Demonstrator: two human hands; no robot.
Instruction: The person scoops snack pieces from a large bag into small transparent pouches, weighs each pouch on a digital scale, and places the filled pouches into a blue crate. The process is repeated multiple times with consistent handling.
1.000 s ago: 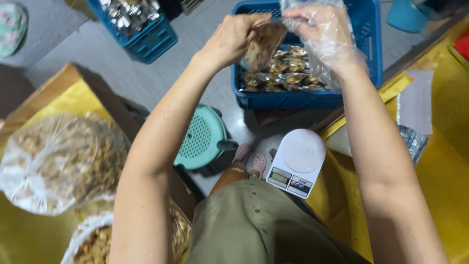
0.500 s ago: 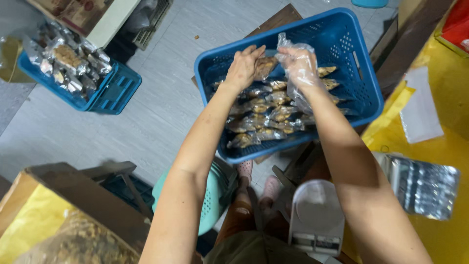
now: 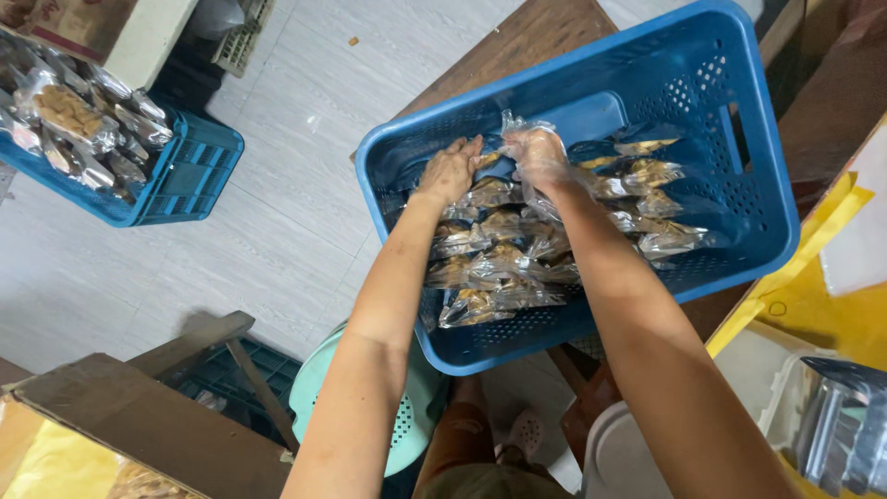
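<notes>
Far to the left of both hands, a smaller blue crate [image 3: 176,176] sits on the grey tiled floor, heaped with clear snack packets [image 3: 69,115]. Nearer the body, below the left forearm, a mint-green plastic stool [image 3: 407,407] shows.

The bare left hand [image 3: 450,171] reaches down into the large blue crate [image 3: 739,231], fingers curled around the edge of a clear packet of brown snacks [image 3: 487,163]. Just beside it, touching the same packet, the right hand [image 3: 536,157] wears a loose clear plastic glove and pinches the packet's other end. Below and to the right of both hands, more filled packets [image 3: 504,263] lie in rows on the crate floor.

Farther right, yellow sheeting [image 3: 813,296] covers a surface.
</notes>
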